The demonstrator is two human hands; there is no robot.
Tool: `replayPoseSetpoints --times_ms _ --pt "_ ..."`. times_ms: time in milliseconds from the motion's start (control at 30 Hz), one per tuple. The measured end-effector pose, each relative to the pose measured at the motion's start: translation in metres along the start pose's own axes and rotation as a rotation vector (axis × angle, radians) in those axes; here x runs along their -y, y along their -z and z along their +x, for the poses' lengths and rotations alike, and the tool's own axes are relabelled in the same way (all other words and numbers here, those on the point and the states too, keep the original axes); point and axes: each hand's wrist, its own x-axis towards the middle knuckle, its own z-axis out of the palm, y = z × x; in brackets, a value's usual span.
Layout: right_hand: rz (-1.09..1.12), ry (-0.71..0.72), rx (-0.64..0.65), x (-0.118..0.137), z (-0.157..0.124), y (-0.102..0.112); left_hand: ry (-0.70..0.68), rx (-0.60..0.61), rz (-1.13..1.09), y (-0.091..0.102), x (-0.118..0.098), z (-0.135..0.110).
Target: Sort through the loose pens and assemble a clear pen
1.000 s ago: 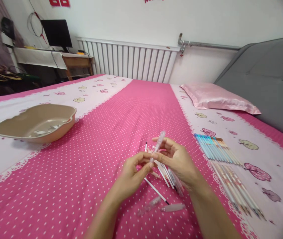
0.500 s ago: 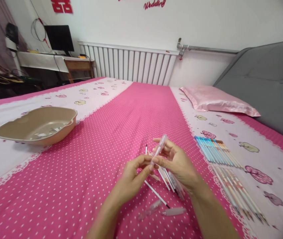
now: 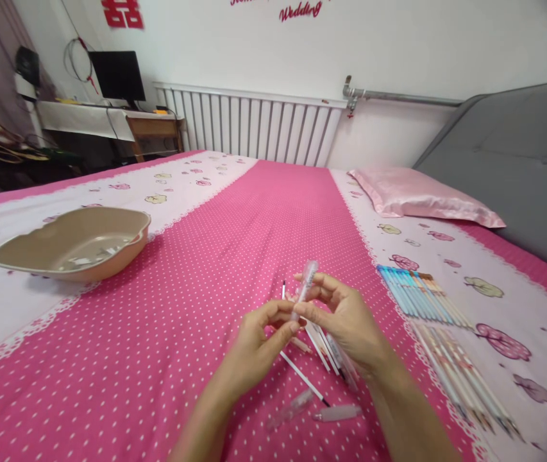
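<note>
Between my two hands a translucent pink pen barrel (image 3: 308, 280) stands tilted above the bed. My left hand (image 3: 264, 333) pinches its lower end between thumb and fingertips. My right hand (image 3: 345, 314) grips it higher up, thumb in front and fingers behind. Beneath the hands lies a loose pile of white pen refills (image 3: 319, 346) and pink pen parts, partly hidden by my right hand. One refill (image 3: 304, 378) with a dark tip lies apart at a slant. Nearer to me are a pink pen barrel piece (image 3: 337, 413) and a clear pink piece (image 3: 292, 409).
A row of blue and beige pens (image 3: 420, 295) lies to the right, with more pale pens (image 3: 468, 378) below it. A beige basin (image 3: 71, 240) holding small white pieces stands at the left. A pink pillow (image 3: 422, 196) rests near the grey headboard (image 3: 518, 141).
The pen barrel has turned slightly more upright, its top shifting a little left. Both hands keep their hold on it. The view has shifted slightly.
</note>
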Motion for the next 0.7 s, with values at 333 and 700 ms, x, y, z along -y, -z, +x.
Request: replayPoseSetpoints --times_ms 333,700 --pt "-0.030 -0.035 0.105 -0.0030 -0.0029 -0.0006 0.086 -0.049 0.070 0.0008 0.0015 0.0018" --pt "0.149 -0.087 0.209 0.0015 -0.0020 0.0029 0.052 -0.001 -0.025 -0.0005 -0.0022 0.0028"
